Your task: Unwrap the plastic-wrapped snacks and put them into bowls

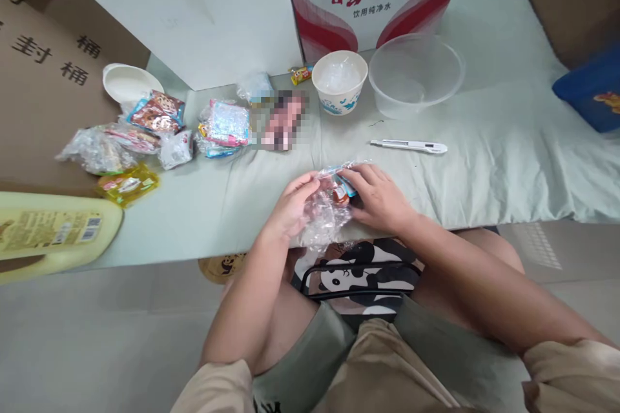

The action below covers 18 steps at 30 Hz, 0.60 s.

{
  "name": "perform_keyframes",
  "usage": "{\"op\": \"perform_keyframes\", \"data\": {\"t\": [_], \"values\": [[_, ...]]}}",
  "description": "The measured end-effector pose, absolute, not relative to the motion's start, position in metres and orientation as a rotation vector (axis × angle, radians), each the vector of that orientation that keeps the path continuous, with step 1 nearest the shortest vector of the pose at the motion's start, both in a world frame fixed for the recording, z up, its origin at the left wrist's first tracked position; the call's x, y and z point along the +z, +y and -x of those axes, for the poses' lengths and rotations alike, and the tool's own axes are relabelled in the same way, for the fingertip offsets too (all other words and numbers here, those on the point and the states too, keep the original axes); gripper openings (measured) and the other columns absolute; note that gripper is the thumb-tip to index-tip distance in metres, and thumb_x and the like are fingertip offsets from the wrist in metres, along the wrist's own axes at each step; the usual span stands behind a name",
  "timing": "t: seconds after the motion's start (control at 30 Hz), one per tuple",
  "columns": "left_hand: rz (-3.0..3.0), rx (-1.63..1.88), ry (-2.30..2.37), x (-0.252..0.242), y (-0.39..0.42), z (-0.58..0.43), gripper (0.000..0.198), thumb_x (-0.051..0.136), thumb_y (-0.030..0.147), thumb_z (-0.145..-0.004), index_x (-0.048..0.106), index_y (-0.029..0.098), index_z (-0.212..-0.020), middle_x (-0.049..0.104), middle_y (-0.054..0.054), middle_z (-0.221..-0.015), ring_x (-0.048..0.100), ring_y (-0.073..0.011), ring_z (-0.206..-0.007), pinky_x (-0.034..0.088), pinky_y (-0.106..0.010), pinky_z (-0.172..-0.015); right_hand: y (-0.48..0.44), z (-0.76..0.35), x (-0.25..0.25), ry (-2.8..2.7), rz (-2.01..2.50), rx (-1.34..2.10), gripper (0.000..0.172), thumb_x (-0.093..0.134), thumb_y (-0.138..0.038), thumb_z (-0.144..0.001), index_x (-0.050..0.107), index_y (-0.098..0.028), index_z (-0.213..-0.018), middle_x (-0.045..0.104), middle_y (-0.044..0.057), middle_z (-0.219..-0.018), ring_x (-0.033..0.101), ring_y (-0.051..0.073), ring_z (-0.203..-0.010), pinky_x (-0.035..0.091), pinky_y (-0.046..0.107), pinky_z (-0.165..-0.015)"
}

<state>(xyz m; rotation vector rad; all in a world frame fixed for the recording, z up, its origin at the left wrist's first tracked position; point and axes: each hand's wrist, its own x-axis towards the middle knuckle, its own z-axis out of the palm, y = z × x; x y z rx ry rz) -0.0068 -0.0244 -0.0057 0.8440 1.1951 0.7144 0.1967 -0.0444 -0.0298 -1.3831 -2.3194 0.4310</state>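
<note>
The shirt [380, 364] is beige, with loose, short sleeves [571, 371]; the shorts [310, 358] are grey-green and bear a small dark marking [267, 407] on the left leg.

Soft, cool light of middling brightness falls over the counter [261, 181], paler toward the right, where cloth folds carry faint shadows. Small white glints break up the crinkled plastic [324, 222] and the wrapped snacks [225, 122]. A gridded bright patch [535, 245] marks the floor [111, 310]. Wide-angle stretching pulls at the bottle [58, 229] and sleeves [571, 374] near the edges. Fine print on the bottle is soft, and one area (a pixelated block [285, 119]) is deliberately coarse.
</note>
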Motion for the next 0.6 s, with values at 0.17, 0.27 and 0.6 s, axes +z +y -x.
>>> {"op": "perform_keyframes", "data": {"t": [0.17,0.27,0.6], "values": [[-0.858,0.766,1.23,-0.011,-0.008,0.019,0.023,0.062,0.035,-0.078,0.064,0.02,-0.095,0.069,-0.004,-0.094,0.066,-0.0169,-0.08,0.052,-0.027,-0.064,-0.036,-0.2,-0.034,-2.261,1.302,0.468,0.051,0.053,-0.019,-0.093,0.058,-0.024,-0.144,0.062,0.013,-0.139,0.058,0.031,-0.123,0.048,0.049,-0.105],[-0.817,0.757,1.293,-0.01,-0.004,0.031,0.031,0.064,0.044,-0.081,0.063,0.021,-0.102,0.069,-0.005,-0.098,0.068,-0.0179,-0.082,0.053,-0.028,-0.064,-0.034,-0.203,-0.034,-2.192,1.288,0.47,0.048,0.052,-0.018,-0.093,0.061,-0.021,-0.14,0.064,0.014,-0.137,0.061,0.03,-0.123,0.05,0.049,-0.105],[-1.308,0.43,1.041,0.001,-0.02,0.05,0.081,0.068,0.014,-0.073,0.049,0.031,-0.149,0.073,-0.007,-0.116,0.063,-0.0128,-0.073,0.049,-0.024,-0.062,-0.031,-0.205,-0.028,-1.888,1.422,0.57,0.042,0.051,-0.03,-0.095,0.058,-0.021,-0.136,0.069,0.015,-0.13,0.067,0.03,-0.117,0.055,0.05,-0.1]]}}
